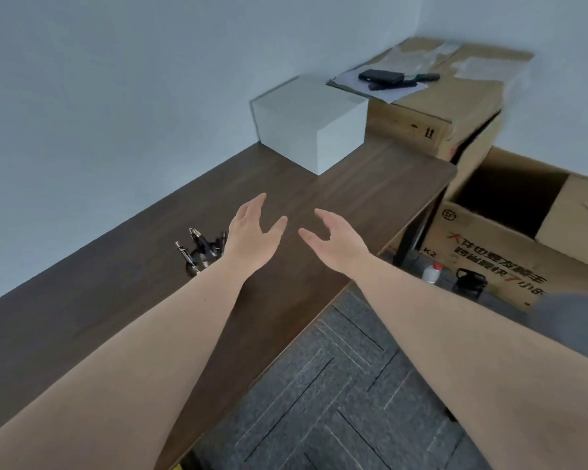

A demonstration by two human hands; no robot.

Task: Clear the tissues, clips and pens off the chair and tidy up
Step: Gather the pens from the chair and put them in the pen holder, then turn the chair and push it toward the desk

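The open cardboard box point(510, 252) by the desk shows "K2", a red "7" and upside-down Chinese print; the taller carton point(421, 127) bears up-arrow handling marks.

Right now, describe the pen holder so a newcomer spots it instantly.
Start at the dark wooden desk running along the pale wall. Near its middle, just left of the left hand, stands a small cup of pens. It is the only cluster of upright silver-tipped sticks; the white box sits farther back.

Your pens point(202, 247) are standing on the desk point(353, 184), just left of your left hand point(252, 232); a box point(309, 123) is sitting behind, cartons point(455, 106) lying right.
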